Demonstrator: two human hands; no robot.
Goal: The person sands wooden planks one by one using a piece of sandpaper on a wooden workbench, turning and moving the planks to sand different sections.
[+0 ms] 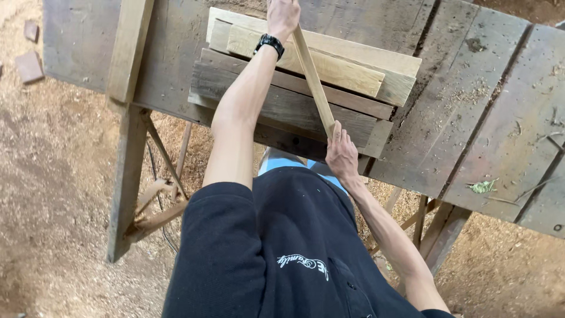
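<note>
Both hands are on a thin wood strip [313,82] lying diagonally over a stack of boards [294,100]. The left hand [283,16], black watch [269,42] on the wrist, wraps its fingers around the far end; the right hand [341,154] pinches the near end, probably to keep the strip steady along its length. Underneath, a rough, weathered bench [471,106] speckled with sawdust. Below that, dirt floor [53,176] covered in shavings.

Weathered plank workbench [471,106], stacked boards [294,100]
</note>
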